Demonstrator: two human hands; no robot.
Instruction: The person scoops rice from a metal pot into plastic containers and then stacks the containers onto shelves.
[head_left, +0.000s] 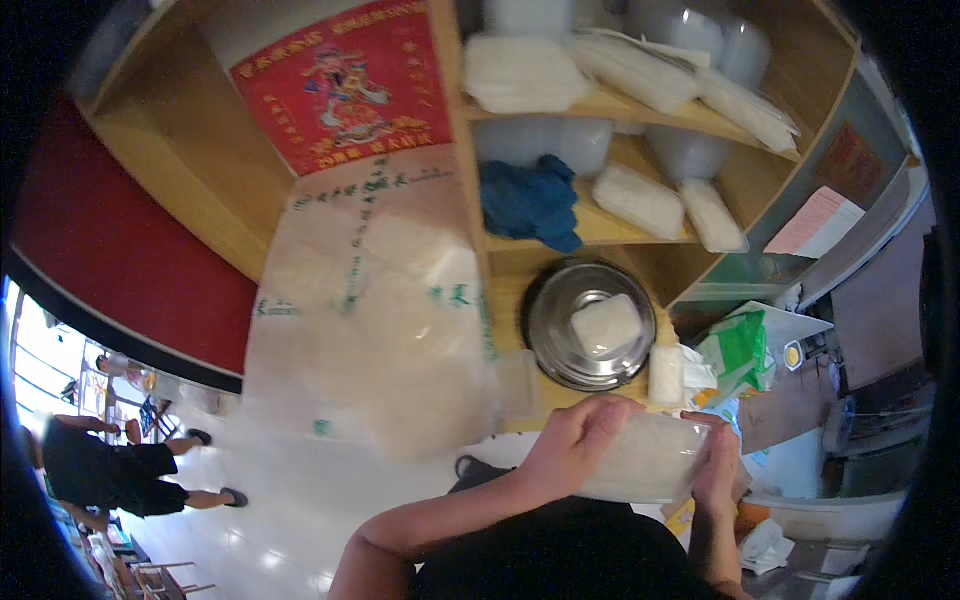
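Observation:
Between both hands, close to my body, is a clear plastic container packed with a white filling. My left hand grips its left end, thumb on top. At its right end my right hand holds the edge. Just beyond, a round stainless steel pot stands on the wooden counter with a small white packet on its lid. A narrow white-filled container lies beside the pot. On the left, a large translucent plastic bag with green print holds pale contents.
Wooden shelves ahead carry foam boxes, a dark blue cloth and more white packs. A red printed sheet is behind the bag. A green plastic bag lies at right. Another person stands far left.

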